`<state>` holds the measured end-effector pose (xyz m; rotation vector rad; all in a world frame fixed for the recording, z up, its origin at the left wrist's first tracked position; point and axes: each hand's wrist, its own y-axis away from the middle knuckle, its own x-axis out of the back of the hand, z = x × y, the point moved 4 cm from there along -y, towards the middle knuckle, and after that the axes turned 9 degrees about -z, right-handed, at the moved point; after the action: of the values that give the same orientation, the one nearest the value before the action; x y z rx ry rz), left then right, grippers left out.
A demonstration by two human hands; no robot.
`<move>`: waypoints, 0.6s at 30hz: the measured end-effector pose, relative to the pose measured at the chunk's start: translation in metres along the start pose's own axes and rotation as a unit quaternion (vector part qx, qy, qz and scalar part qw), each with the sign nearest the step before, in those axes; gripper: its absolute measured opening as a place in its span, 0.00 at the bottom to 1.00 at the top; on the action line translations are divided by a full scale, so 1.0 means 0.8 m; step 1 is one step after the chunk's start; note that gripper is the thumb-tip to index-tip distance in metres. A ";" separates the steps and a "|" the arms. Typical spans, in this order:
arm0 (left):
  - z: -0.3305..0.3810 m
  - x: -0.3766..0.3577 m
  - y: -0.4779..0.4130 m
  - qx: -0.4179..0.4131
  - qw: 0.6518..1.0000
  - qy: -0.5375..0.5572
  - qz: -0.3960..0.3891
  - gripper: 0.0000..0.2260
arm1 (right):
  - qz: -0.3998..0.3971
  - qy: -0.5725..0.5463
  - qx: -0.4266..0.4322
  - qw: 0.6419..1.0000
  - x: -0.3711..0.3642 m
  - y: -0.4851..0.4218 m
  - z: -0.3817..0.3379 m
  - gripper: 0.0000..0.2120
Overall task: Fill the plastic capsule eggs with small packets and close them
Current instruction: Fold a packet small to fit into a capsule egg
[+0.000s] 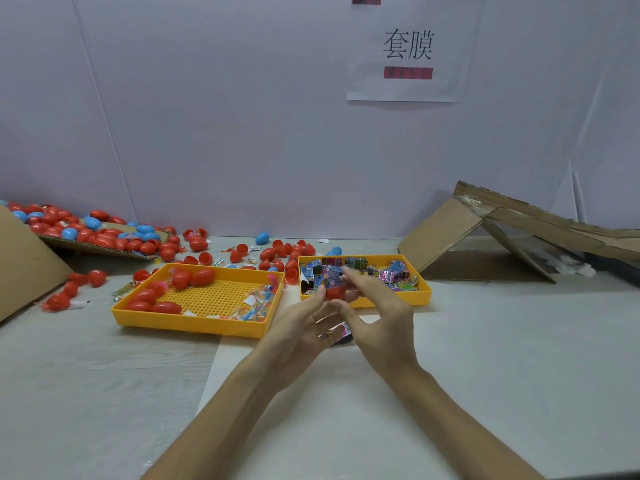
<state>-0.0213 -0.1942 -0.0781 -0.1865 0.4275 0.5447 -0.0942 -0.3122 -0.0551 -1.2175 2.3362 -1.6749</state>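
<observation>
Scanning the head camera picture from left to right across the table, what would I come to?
Cardboard flap → heap of red and blue eggs → yellow tray with red eggs → yellow tray of packets → torn cardboard box.

The light is bright, soft and even, falling from overhead, and the wall (242, 116) takes a cool lilac cast. Shadows are faint: a pale one beneath my left hand (298, 327) and right hand (381, 317) toward 6 o'clock, and a thin line under the yellow tray (194, 323). A darker one lies inside the cardboard lean-to (450, 233) at 3 o'clock. The tabletop (502, 341) carries a dull sheen. The red egg half (335, 292) pinched in my left hand looks slightly smeared. Straight lines bow toward the edges, and the corner at 5 o'clock goes dark.
</observation>
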 end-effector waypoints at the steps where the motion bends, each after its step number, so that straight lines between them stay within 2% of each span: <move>1: 0.000 -0.001 -0.001 -0.001 1.000 0.003 -0.003 0.14 | -0.001 -0.006 -0.006 1.000 0.000 0.000 0.000 0.20; 5: 0.000 -0.003 -0.004 -0.005 1.000 0.024 0.002 0.17 | -0.006 0.019 0.002 1.000 -0.001 0.001 0.001 0.18; 8: 0.000 -0.002 -0.004 -0.016 1.000 -0.022 -0.004 0.20 | -0.009 0.040 0.020 0.999 -0.003 0.002 0.001 0.18; 11: -0.001 -0.001 -0.003 -0.025 0.998 -0.054 -0.003 0.19 | -0.008 0.044 0.037 0.998 -0.004 0.003 0.001 0.16; 18: -0.002 -0.002 -0.004 -0.023 0.998 -0.051 0.000 0.18 | 0.004 0.032 0.040 0.999 -0.001 0.004 0.000 0.15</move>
<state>-0.0211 -0.1984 -0.0790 -0.2029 0.3167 0.5622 -0.0951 -0.3112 -0.0580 -1.1570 2.2810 -1.8119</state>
